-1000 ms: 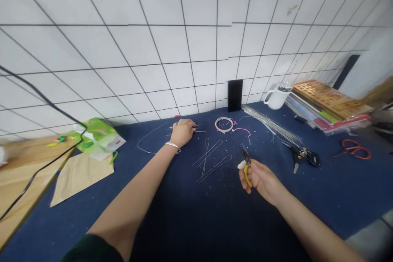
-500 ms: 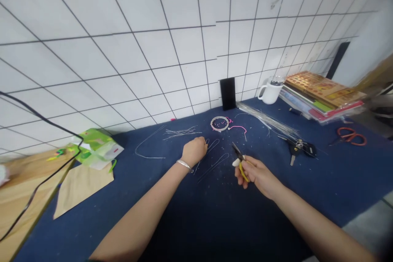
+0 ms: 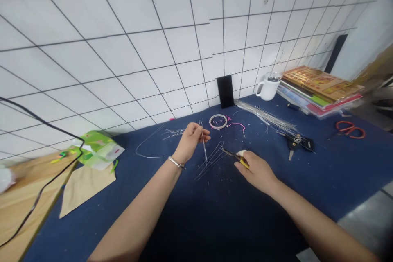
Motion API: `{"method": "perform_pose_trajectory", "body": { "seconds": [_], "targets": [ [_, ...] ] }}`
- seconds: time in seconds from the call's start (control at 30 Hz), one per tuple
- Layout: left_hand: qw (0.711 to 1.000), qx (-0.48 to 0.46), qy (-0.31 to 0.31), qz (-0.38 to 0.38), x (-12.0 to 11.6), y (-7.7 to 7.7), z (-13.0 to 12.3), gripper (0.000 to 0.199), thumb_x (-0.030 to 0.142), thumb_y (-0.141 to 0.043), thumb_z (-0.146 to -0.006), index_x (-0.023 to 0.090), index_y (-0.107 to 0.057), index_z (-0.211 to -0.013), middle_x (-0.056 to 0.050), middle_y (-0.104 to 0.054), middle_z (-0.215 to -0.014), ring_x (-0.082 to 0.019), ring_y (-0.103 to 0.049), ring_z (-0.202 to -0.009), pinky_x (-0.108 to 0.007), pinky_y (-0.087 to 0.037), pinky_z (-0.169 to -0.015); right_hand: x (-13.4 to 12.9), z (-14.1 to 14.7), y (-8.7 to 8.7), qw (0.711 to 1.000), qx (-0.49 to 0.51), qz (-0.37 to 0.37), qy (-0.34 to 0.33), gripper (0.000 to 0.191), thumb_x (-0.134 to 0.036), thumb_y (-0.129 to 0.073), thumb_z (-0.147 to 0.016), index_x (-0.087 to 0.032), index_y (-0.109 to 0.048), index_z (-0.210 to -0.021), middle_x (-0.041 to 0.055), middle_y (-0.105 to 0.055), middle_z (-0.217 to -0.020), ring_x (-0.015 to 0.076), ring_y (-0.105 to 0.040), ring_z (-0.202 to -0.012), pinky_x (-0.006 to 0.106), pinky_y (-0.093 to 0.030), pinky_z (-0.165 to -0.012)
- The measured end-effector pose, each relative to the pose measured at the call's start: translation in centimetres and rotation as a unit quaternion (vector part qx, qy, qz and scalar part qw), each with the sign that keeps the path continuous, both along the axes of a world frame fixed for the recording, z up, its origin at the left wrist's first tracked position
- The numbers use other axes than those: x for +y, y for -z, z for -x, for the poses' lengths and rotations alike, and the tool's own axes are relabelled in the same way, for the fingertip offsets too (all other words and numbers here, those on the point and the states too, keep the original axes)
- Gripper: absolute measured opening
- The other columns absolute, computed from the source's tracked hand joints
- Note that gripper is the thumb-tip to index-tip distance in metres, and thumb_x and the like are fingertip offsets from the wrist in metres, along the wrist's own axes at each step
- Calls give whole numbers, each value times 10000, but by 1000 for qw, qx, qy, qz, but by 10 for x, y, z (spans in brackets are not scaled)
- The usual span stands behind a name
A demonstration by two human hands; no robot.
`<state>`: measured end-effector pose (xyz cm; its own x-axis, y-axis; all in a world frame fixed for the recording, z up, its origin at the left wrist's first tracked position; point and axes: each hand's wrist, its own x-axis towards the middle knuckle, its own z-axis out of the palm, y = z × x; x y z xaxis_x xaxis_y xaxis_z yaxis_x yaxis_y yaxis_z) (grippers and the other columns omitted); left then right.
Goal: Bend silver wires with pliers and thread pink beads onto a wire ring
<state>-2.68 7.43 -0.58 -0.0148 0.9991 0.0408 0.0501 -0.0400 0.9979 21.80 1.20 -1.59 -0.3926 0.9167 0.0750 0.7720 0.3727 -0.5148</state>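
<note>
Between the thumb and fingers of my left hand [image 3: 193, 137] is a thin bent wire [image 3: 204, 144], its loop at the top and its two ends hanging down. My right hand [image 3: 256, 170] is wrapped round pliers [image 3: 235, 155] with yellow handles, their dark jaws pointing left. Near the jaw tips, other looped wires [image 3: 211, 163] lie on the dark blue cloth [image 3: 196, 204]. Beyond my left hand is a small pile of straight wires [image 3: 172, 133]. One long curved wire [image 3: 147, 155] lies left of it.
A round ring [image 3: 218, 122] with small pink beads and pink cord sits behind. At right are a wire bundle [image 3: 267, 114], keys [image 3: 293, 147], red-handled scissors [image 3: 350, 129], a white mug [image 3: 268, 86] and stacked books [image 3: 321, 90]. A green packet [image 3: 98, 147] lies left, near a black cable [image 3: 39, 120].
My left hand has risen off the cloth with a looped wire and turned so its fingers show. My right hand has swung the pliers so the jaws point left, beside the lying wires.
</note>
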Motion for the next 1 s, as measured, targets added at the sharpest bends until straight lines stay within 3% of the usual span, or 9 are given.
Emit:
{"method": "perform_pose_trajectory", "body": {
  "seconds": [0.17,0.3,0.47,0.57,0.67,0.77,1.0],
  "targets": [
    [996,-88,-3,11,-13,-10,-10,162,332,-461,-839,172,-439,-822,-4,-581,-727,-74,-542,-540,-213,-458,-541,3,-1,4,999,2,-25,32,249,-415,-437,-826,-186,-514,-884,59,-552,-832,184,-522,-723,273,-367,-589],
    [988,-139,48,54,-35,-16,-25,104,272,-489,-825,174,-456,-822,14,-552,-698,-53,-467,-480,-186,-408,-474,3,-1,-1,987,149,21,62,263,-414,-484,-803,-200,-530,-948,25,-557,-802,161,-523,-704,268,-388,-617],
    [957,-162,184,157,-76,-11,-55,171,273,-494,-825,163,-495,-956,4,-562,-697,-45,-419,-434,-191,-366,-436,0,1,-4,908,387,142,71,245,-365,-572,-766,-198,-538,-942,-14,-533,-727,118,-511,-642,239,-391,-580],
    [944,-161,217,188,-91,-8,-68,200,298,-498,-827,147,-511,-956,-18,-583,-727,-44,-427,-445,-190,-358,-441,-2,4,-2,859,475,182,59,272,-317,-628,-726,-194,-530,-948,-8,-544,-761,114,-522,-659,233,-397,-570],
    [942,-158,222,198,-96,-5,-73,215,336,-496,-829,140,-522,-914,-30,-593,-746,-39,-423,-451,-177,-331,-429,-4,6,-3,841,496,214,29,272,-284,-638,-714,-190,-525,-943,-6,-544,-769,110,-526,-653,234,-406,-565],
    [941,-150,225,205,-95,-2,-73,233,361,-496,-824,139,-526,-888,-31,-594,-741,-35,-409,-441,-171,-317,-415,-3,3,-6,858,461,225,6,223,-267,-608,-730,-181,-528,-920,-16,-537,-727,100,-516,-619,244,-423,-582],
    [925,-44,287,246,-83,10,-60,251,380,-501,-793,148,-572,-856,7,-549,-631,-38,-371,-409,-168,-289,-386,-1,-6,-11,971,208,118,-17,140,-233,-521,-759,-202,-564,-888,-11,-578,-768,128,-538,-707,265,-418,-663]
  ]
}}
